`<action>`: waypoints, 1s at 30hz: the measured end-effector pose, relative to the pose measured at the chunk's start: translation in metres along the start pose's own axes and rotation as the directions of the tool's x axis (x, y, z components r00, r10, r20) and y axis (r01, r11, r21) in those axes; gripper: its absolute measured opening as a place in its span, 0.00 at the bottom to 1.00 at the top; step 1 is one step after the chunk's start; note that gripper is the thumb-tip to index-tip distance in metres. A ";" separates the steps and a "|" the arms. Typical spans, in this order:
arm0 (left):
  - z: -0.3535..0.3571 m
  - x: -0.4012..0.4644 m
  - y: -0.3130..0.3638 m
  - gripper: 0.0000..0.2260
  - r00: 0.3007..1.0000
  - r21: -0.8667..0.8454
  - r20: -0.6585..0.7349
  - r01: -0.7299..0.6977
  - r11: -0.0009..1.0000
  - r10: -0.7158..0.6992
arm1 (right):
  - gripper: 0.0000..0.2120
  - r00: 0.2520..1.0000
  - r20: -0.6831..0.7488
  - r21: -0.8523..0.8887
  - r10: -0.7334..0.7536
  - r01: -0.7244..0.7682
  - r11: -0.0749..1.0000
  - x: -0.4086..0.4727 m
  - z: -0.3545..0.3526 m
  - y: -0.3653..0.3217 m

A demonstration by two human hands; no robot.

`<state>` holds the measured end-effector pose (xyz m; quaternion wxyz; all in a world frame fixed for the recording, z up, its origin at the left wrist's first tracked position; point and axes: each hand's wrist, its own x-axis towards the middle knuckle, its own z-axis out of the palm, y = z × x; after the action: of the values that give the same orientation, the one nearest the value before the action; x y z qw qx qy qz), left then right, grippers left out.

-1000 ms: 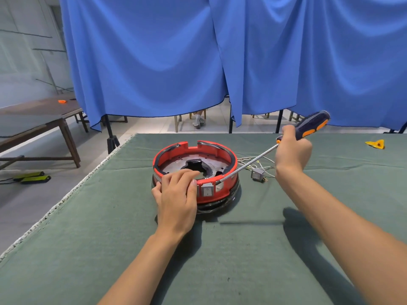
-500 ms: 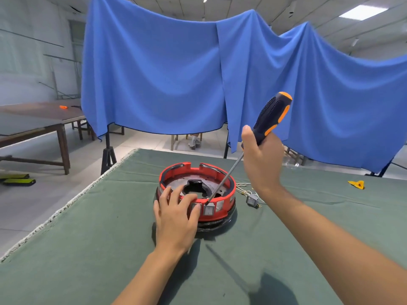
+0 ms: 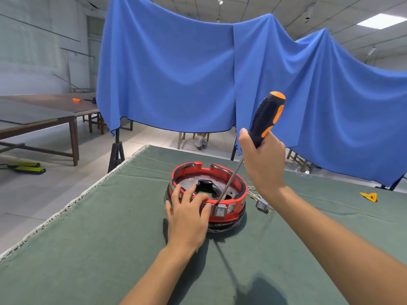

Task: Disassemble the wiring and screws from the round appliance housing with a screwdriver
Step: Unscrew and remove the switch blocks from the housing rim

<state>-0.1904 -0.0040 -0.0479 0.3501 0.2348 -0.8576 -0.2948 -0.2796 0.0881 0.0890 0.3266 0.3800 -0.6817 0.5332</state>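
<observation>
One switch with its wires (image 3: 261, 202) already lies loose just right of the round red housing (image 3: 239, 190); a second switch (image 3: 220, 211) sits in the rim. Our left hand (image 3: 187, 219) presses that rim, fingers spread; our right hand (image 3: 263, 160) grips the screwdriver (image 3: 267, 116), tip beside our left fingertips. Green cloth covers the table (image 3: 88, 249); a blue curtain (image 3: 176, 73) hangs behind.

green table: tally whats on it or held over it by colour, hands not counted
Red: 1, the round housing
Black and orange: 1, the screwdriver, gripped by the right hand
Grey: 1, the loose switch on its wires
Yellow: 1, the small piece at the far right
Total: 4
The left hand rests on the housing rim.
</observation>
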 end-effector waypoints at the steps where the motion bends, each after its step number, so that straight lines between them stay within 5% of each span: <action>1: 0.000 0.000 0.000 0.11 1.000 0.002 0.001 -0.008 1.000 0.008 | 0.18 1.000 0.006 -0.003 -0.007 0.007 1.000 0.001 0.001 0.000; 6: 0.001 0.001 0.000 0.10 0.999 -0.005 -0.013 -0.046 0.999 0.045 | 0.20 0.996 0.044 -0.074 -0.078 0.082 0.994 0.006 0.011 -0.003; 10: 0.001 0.003 -0.002 0.09 0.998 -0.002 -0.009 -0.055 0.998 0.055 | 0.21 0.981 0.191 -0.257 -0.042 0.092 0.962 0.017 0.025 -0.002; 19: 0.006 0.005 -0.004 0.07 0.996 -0.006 -0.040 -0.080 0.997 0.079 | 0.18 0.910 0.409 -0.331 -0.071 0.221 0.918 0.033 0.061 -0.008; 30: 0.006 0.005 -0.006 0.11 0.993 0.019 -0.036 -0.108 0.994 0.109 | 0.18 0.890 0.448 -0.355 0.084 0.091 0.930 0.045 0.071 0.004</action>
<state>-0.1967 -0.0089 -0.0529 0.3793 0.1961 -0.8650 -0.2636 -0.3085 0.0120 0.1100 0.2237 0.4277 -0.8257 0.2921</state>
